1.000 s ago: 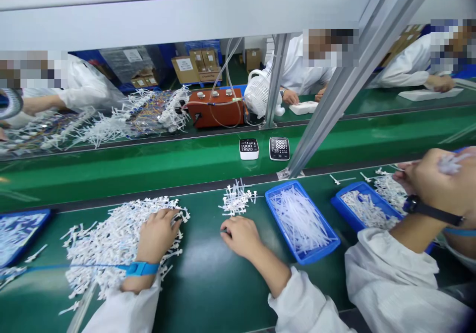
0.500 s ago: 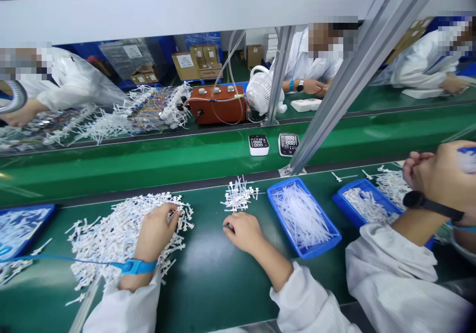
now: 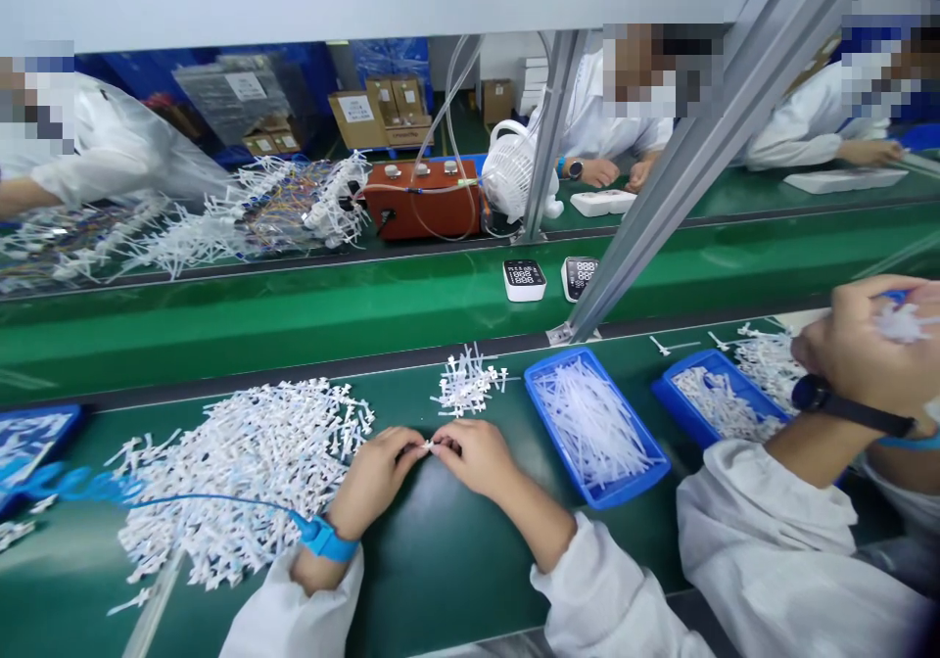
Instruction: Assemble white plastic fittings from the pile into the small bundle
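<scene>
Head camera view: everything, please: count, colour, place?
Large pile: one, mostly white, left
Small pile: one, white, centre
Trays: three, blue, left and right
Display units: two, white, middle ledge
Box: one, red, far bench
Fan: one, white, beside box
Wires: uncounted, multicoloured, far left
Cartons: several, brown, background
Posts: two, grey, centre
People: several, white clothing, opposite, right
Small piece: one, white, centre
Left hand: one, white sleeve, pinching small piece
Right hand: one, white sleeve, pinching small piece

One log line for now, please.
left hand: pinching small white part | right hand: pinching same part | strip-filled blue tray: right of hands
</scene>
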Demonstrator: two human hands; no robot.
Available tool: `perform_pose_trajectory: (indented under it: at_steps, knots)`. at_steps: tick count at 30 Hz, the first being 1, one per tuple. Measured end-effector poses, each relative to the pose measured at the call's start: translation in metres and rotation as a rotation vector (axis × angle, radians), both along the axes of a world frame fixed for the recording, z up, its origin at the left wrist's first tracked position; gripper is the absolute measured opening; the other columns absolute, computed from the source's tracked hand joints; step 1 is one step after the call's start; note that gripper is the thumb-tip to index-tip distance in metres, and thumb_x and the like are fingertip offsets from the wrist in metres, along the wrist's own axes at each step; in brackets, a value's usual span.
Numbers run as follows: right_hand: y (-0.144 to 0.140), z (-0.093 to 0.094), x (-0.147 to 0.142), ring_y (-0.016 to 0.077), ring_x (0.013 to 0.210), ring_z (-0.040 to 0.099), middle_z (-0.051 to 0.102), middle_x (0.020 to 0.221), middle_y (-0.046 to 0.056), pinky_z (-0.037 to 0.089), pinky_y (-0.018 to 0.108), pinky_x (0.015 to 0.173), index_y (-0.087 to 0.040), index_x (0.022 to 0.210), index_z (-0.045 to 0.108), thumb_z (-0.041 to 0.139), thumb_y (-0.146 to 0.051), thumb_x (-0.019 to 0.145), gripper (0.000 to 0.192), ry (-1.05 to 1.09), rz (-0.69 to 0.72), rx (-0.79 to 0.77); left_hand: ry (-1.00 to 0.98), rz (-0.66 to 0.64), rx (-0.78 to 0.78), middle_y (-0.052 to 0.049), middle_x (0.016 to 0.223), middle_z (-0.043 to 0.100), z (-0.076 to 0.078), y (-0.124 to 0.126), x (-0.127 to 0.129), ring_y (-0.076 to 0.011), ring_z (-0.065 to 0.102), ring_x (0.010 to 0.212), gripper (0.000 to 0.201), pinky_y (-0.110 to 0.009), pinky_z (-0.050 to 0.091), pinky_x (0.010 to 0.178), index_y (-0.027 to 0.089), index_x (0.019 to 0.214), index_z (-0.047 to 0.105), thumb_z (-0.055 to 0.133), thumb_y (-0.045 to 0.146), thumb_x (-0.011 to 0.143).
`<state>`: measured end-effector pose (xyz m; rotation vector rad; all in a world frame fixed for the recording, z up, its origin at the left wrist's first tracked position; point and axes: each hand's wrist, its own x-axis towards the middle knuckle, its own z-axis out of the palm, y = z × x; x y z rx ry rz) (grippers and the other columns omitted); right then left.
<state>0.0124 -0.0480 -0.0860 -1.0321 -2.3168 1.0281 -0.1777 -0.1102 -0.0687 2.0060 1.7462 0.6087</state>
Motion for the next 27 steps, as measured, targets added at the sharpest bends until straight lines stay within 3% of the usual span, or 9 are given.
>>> perform_pose_trajectory:
  at_steps: [12, 16, 27]
  knots:
    - [0.0016, 0.0007, 0.0001, 0.0132, 0.080, 0.061, 0.070, 0.087, -0.001, 0.039, 0.022, 0.070, -0.026, 0.095, 0.070, 0.057, -0.035, 0.090, 0.016, -0.114, 0.004, 0.070, -0.030, -0.004, -0.029, -0.003, 0.094, 0.070, -0.0046, 0.0011, -0.0039, -0.0182, 0.065, 0.086, 0.021, -0.031, 0.052, 0.078, 0.023, 0.100, 0.065, 0.052, 0.038, 0.092]
    - [0.0021, -0.0005, -0.0006, 0.0125, 0.079, 0.062, 0.070, 0.088, -0.002, 0.039, 0.022, 0.070, -0.026, 0.096, 0.070, 0.057, -0.035, 0.091, 0.017, -0.096, -0.014, 0.048, -0.019, -0.001, -0.055, -0.003, 0.093, 0.070, -0.0025, 0.0008, -0.0048, -0.0184, 0.065, 0.086, 0.026, -0.031, 0.051, 0.079, 0.023, 0.098, 0.066, 0.046, 0.039, 0.095]
    - [0.0016, 0.0006, -0.0011, 0.0123, 0.078, 0.063, 0.071, 0.089, -0.002, 0.040, 0.021, 0.068, -0.026, 0.097, 0.071, 0.061, -0.036, 0.088, 0.016, -0.041, -0.028, -0.013, -0.066, 0.065, 0.053, -0.004, 0.090, 0.067, -0.0005, -0.0016, -0.0040, -0.0179, 0.063, 0.085, 0.024, -0.031, 0.051, 0.079, 0.022, 0.089, 0.064, 0.048, 0.038, 0.095]
